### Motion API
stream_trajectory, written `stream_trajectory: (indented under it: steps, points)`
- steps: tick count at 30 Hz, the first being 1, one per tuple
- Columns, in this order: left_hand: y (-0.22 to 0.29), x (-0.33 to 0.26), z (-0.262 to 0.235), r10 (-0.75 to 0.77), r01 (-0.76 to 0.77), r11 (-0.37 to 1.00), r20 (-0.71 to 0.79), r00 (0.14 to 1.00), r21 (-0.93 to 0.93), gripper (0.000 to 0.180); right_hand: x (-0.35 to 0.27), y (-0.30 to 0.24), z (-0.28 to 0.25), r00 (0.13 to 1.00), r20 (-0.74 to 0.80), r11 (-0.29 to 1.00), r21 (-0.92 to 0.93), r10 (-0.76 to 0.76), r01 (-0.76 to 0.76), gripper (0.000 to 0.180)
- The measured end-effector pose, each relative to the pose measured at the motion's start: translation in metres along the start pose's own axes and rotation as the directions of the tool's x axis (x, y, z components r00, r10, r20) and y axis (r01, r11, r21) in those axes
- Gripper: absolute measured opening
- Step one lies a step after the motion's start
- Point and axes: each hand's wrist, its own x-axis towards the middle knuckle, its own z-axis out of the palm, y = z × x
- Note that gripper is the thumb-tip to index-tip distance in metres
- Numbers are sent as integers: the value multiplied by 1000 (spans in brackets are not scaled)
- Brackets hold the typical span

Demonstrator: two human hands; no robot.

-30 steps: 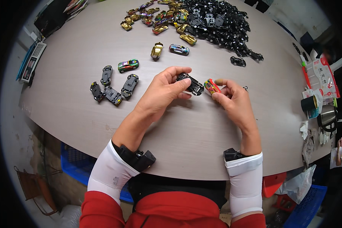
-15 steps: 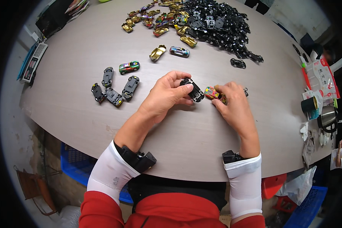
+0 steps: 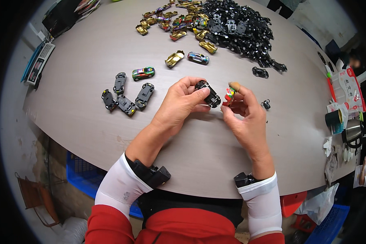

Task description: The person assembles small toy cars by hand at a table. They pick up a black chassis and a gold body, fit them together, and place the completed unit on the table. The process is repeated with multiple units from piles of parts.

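The person's left hand [image 3: 181,103] grips a black toy-car chassis [image 3: 208,93] between thumb and fingertips, wheels showing, its long axis slanting from upper left down to the right, toward the other hand. The right hand [image 3: 244,118] pinches a small colourful toy-car body shell [image 3: 229,94], held nearly on edge, with the forefinger on top and the thumb below. The two parts sit just beside each other above the tabletop [image 3: 89,53], the chassis to the left of the shell, the gap between them very narrow; whether they touch cannot be told. Each hand is equally close to its own part, and nothing lies between them.

Left of the hands, four black chassis [image 3: 125,97] lie in a loose group, and a finished multicoloured car [image 3: 143,73] sits just beyond them. Farther up the tabletop rest a gold shell [image 3: 174,59] and a silver-blue car [image 3: 198,57]. At the far edge are a heap of black chassis [image 3: 240,32] and a scatter of gold and coloured shells [image 3: 171,22]. A lone black chassis [image 3: 260,72] and a small dark part [image 3: 266,104] lie right of the hands, apart from them.
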Motion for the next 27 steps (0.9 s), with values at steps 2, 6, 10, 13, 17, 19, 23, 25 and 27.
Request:
stream_trajectory:
  steps: [2, 6, 10, 13, 17, 19, 23, 25, 27]
  points:
    - [0, 0, -1, -14, 14, 1000, -2, 1000, -19, 32, 0, 4, 0, 996, -8, 996, -31, -84, 84, 45]
    - [3, 0, 0, 0, 0, 999, -15, 1000, -48, 28, -2, -3, 0, 998, -51, 998, 49, -42, 45, 42]
    - [5, 0, -2, 11, -12, 999, -22, 1000, -49, 29, -4, 0, 5, 995, -87, 992, 108, -50, 59, 40]
    - [5, -1, -2, 22, -23, 998, -27, 999, -51, 29, -6, -1, 8, 994, -95, 992, 104, -61, 71, 41]
    - [4, -1, -2, 25, -26, 999, -18, 1000, -47, 29, -5, 0, 8, 993, -103, 992, 102, -66, 76, 41]
    - [4, -1, -1, 27, -27, 999, -18, 999, -41, 29, -5, 0, 7, 993, -103, 993, 96, -65, 75, 41]
    - [2, 1, -1, 40, -41, 999, -21, 999, -34, 28, -5, 0, 5, 994, -93, 994, 88, -56, 64, 40]
    - [3, 0, 0, 44, -45, 998, -24, 999, -37, 28, -5, -1, 5, 994, -91, 993, 95, -56, 65, 40]
    - [6, -1, 1, 39, -40, 998, -32, 999, -48, 27, -5, -1, 6, 994, -94, 992, 107, -62, 72, 40]
